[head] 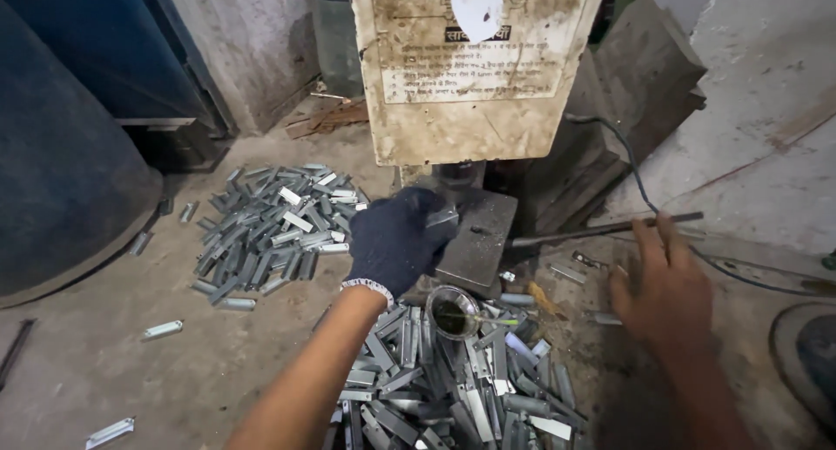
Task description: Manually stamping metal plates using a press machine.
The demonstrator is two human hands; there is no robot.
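Note:
My left hand (396,239), in a dark glove, rests on the metal block (477,241) under the press and holds a small grey metal piece (442,216) at its fingertips. My right hand (662,284) is bare and reaches toward a long dark metal lever rod (601,230) at the right; its fingers touch or nearly touch the rod, and I cannot tell if they grip it. The press body (470,67) with a stained paper notice hangs above the block.
A heap of flat grey metal strips (270,232) lies on the floor at left, another heap (453,389) near me with a small round tin (453,311) on it. A blue drum (61,180) stands far left. A black cable (644,197) runs right.

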